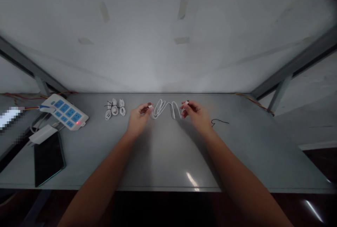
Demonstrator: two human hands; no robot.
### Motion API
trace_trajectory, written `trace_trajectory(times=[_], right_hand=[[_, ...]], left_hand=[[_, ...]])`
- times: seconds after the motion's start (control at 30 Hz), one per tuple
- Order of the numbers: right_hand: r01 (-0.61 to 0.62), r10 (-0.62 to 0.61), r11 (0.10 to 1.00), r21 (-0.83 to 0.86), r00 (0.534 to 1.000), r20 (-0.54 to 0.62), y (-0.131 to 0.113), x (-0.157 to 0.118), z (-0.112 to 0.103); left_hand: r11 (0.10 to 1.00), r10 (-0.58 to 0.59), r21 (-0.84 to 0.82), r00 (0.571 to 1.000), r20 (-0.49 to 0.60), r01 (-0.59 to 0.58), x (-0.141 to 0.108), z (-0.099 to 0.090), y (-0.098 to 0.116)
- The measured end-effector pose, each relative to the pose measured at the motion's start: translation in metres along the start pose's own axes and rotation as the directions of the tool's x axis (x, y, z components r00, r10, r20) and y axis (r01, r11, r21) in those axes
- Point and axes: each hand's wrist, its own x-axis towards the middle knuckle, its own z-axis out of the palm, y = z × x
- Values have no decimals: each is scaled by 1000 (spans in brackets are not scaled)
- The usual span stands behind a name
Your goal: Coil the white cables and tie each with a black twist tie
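Note:
A white charging cable (159, 109) lies in loose loops on the grey table, stretched between my two hands. My left hand (140, 116) pinches one plug end of it between thumb and fingers. The other plug end sits in the closed fingers of my right hand (194, 112). Left of my left hand are several coiled white cables (114, 108), bound with dark ties. A loose black tie (220, 121) rests on the table just right of my right wrist.
A white power strip (68, 111) with blue sockets and a lit red light stands at the left. In front of it lie a white adapter (44, 134) and a dark tablet (49, 160). A pale wall rises behind the table (168, 163); metal frame bars flank both sides.

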Motion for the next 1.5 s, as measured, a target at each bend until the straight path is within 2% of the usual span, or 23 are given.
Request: trace_trajectory(times=[0.1, 0.17, 0.37, 0.47, 0.6, 0.67, 0.73, 0.93, 1.0, 1.1, 1.2, 1.37, 1.5], right_hand=[[-170, 178, 975, 141, 983, -43, 10, 9, -3], [-261, 273, 947, 188, 961, -37, 13, 12, -5], [-438, 431, 876, 203, 899, 78, 12, 9, -4], [-479, 445, 864, 156, 870, 211, 9, 1, 1], [-500, 420, 857, 126, 818, 393, 4, -8, 10], [-508, 411, 853, 119, 794, 447, 4, -11, 14], [-506, 396, 854, 121, 784, 478, 5, -12, 18], [-439, 312, 879, 185, 824, 472, 18, -12, 28], [-412, 265, 880, 236, 839, 476, 20, -13, 31], [-408, 212, 855, 321, 838, 502, 17, -13, 34], [-421, 181, 829, 368, 824, 536, 13, -13, 36], [-386, 165, 840, 381, 851, 499, 13, -14, 38], [-359, 142, 831, 425, 875, 462, 17, -15, 38]], left_hand=[[985, -69, 154, 996, -64, 78, 7, -6, -12], [958, -70, 274, 995, -71, 87, 9, -8, -18], [887, 54, 461, 994, -91, -6, 4, 2, -27], [885, 72, 461, 997, -8, -61, 0, 11, -22], [922, 36, 370, 975, 218, -117, -7, 23, -10], [940, 20, 318, 954, 299, -120, -11, 28, -5], [956, 5, 277, 945, 326, -101, -14, 32, -3], [1000, 1, 27, 929, 371, -11, -20, 40, -4], [1000, -6, -12, 927, 375, 11, -20, 41, -3], [1000, -19, 25, 952, 305, 12, -19, 39, -1], [995, 32, 89, 975, 218, -52, -18, 37, -1], [972, 155, 142, 967, 203, -186, -21, 37, 4], [992, 80, 89, 985, 150, -94, -24, 37, 10]])
